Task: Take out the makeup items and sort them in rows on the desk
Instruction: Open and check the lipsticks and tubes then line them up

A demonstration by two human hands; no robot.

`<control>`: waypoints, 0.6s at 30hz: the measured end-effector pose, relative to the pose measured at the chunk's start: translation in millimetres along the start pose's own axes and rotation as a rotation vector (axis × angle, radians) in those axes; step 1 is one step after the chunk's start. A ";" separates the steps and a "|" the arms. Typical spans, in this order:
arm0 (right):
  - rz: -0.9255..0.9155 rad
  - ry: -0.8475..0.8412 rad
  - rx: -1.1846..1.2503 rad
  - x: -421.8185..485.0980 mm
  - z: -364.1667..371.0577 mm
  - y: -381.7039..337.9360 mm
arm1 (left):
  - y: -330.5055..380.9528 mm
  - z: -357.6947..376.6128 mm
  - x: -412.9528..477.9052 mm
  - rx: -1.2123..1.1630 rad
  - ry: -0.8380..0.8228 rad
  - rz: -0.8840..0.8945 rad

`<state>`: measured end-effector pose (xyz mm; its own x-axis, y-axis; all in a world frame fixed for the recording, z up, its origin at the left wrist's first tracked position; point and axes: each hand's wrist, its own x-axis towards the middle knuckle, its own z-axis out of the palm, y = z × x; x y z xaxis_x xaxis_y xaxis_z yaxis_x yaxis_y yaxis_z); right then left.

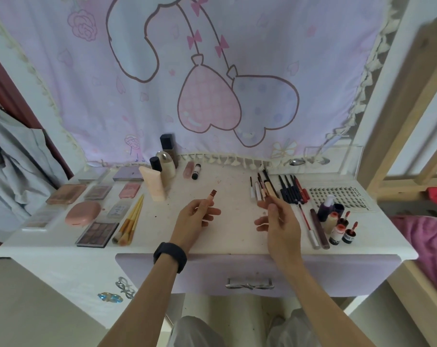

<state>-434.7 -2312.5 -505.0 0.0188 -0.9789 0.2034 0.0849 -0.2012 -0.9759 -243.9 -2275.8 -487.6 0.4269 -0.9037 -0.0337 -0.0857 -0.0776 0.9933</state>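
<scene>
A lipstick [210, 197] is held above the middle of the white desk [62, 249], pinched between the thumb and curled fingers of the left hand [196, 217]; its brown-red end is pointed away from the person. A black wristband [170, 256] is worn on this arm. The right hand [280, 222] is raised just beside it, over the centre-right of the surface, and the two hands are kept apart. A small brown piece [268, 201] is pinched between the right thumb and forefinger, while the other fingers are spread loosely; what this piece is cannot be told, because it is blurred.

Toward the left edge, flat palettes are laid in rows, with a dark eyeshadow palette [97, 234] at the front edge and a pink compact [82, 212] behind it. Yellow-handled brushes [131, 220] are laid together beside them. A peach tube [153, 184] and dark-capped bottles [166, 156] are stood near the back edge. Right of the middle, dark pencils [292, 189] are lined side by side, and a lash tray [342, 196] is placed toward the right edge. Small bottles [337, 227] are grouped near the front right corner. A lilac drawer [212, 274] is seen closed under the front edge.
</scene>
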 end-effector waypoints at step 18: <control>0.036 0.142 -0.466 -55.5 -100.0 4.1 | 28.3 133.8 -27.2 0.704 -0.200 0.000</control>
<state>-535.0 -2262.5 -528.1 -0.1256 -0.9741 0.1880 -0.3691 -0.1300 -0.9203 -378.4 -2309.8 -473.4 0.2601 -0.9581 -0.1201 -0.6728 -0.2690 0.6892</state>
